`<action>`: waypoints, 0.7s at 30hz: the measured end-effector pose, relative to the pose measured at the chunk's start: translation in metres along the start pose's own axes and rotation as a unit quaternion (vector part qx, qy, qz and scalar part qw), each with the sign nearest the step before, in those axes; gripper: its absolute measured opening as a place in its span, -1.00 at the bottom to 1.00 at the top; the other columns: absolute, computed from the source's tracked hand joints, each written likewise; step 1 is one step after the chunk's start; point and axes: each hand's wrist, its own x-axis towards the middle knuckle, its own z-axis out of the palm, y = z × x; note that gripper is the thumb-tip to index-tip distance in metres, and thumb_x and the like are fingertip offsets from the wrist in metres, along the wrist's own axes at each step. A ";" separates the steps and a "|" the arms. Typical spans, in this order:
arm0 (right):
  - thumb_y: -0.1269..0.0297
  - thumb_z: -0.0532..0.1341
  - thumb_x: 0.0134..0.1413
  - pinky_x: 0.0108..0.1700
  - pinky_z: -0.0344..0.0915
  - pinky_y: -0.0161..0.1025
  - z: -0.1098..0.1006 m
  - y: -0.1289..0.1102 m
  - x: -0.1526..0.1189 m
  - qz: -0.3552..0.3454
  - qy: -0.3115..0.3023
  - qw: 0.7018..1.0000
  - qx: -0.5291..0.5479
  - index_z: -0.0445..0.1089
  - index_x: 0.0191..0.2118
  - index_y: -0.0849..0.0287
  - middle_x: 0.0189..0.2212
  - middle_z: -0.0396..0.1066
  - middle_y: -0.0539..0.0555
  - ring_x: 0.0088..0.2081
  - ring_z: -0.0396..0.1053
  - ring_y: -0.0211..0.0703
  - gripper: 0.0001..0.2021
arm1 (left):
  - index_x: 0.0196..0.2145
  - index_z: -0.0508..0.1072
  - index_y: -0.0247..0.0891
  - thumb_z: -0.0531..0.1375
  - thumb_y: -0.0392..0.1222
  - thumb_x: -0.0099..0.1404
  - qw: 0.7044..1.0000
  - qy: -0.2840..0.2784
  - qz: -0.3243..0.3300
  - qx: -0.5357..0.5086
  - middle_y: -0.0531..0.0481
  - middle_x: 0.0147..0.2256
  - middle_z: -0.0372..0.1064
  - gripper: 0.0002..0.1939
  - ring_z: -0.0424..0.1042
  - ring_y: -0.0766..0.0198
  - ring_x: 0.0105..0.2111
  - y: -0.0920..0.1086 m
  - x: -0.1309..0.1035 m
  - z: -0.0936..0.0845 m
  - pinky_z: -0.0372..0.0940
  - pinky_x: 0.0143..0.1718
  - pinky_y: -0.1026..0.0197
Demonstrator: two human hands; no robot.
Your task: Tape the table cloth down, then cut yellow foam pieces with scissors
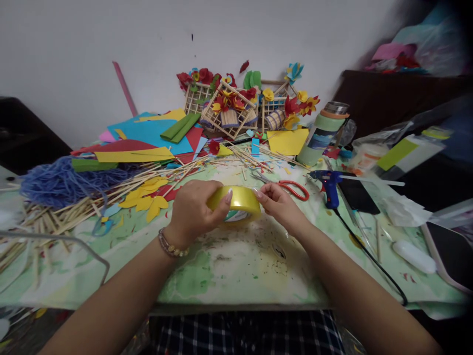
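A wide roll of yellow packing tape [242, 199] is held up just above the table's middle. My left hand [195, 209] is closed around its left side, thumb across the front face and fingers hidden behind. At the roll's right edge, my right hand [277, 203] is closed in a pinch, thumb and forefinger touching the tape; whether a loose end is between them is too small to make out. Just behind my right hand lie scissors with red handles [294, 190]. A blue glue gun [330, 185] lies farther right.
Coloured paper [148, 133], blue yarn [74, 182] and wooden sticks [51, 222] cover the left. Stick frames with paper flowers [231, 108] lean at the wall. A green bottle [321, 133] stands behind the glue gun; its black cord [369, 246] runs to the front edge. A phone [356, 195] lies beside it.
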 end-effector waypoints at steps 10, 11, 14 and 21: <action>-0.21 0.17 -0.01 -0.58 -0.16 -0.35 -0.007 -0.005 -0.004 0.004 -0.063 0.997 -0.048 0.22 -0.58 0.19 -0.67 0.02 -0.12 -0.61 -0.07 -0.38 -0.50 | -0.34 0.46 -0.30 0.01 0.03 0.29 0.999 -0.019 0.007 -0.040 -0.10 -0.43 0.47 -0.63 0.41 0.15 -0.41 -0.004 0.001 -0.002 0.26 -0.35 0.10; -0.19 0.19 -0.02 -0.58 -0.18 -0.35 -0.007 -0.005 -0.004 0.011 -0.079 0.997 -0.011 0.23 -0.58 0.19 -0.69 0.00 -0.13 -0.63 -0.09 -0.39 -0.51 | -0.31 0.46 -0.30 0.01 0.03 0.28 0.999 -0.026 0.010 -0.046 -0.11 -0.41 0.48 -0.63 0.41 0.14 -0.39 -0.003 0.001 -0.002 0.27 -0.33 0.09; -0.08 0.25 -0.01 -0.58 -0.21 -0.35 -0.006 -0.005 -0.007 0.013 -0.130 0.986 0.101 0.20 -0.59 0.18 -0.71 -0.03 -0.16 -0.65 -0.13 -0.41 -0.56 | -0.18 0.44 -0.32 0.05 0.01 0.25 0.999 -0.019 0.031 -0.035 -0.16 -0.30 0.48 -0.63 0.42 0.07 -0.29 0.003 0.001 -0.004 0.28 -0.22 0.03; 0.18 0.26 0.06 -0.49 -0.06 -0.31 0.006 -0.006 -0.011 -0.049 -0.144 0.956 0.251 0.18 -0.63 0.20 -0.62 0.03 -0.10 -0.57 -0.01 -0.37 -0.63 | -0.13 0.43 -0.35 0.12 -0.12 0.25 0.990 0.019 0.139 0.004 -0.18 -0.28 0.46 -0.70 0.41 0.09 -0.30 0.014 -0.001 -0.003 0.27 -0.23 0.05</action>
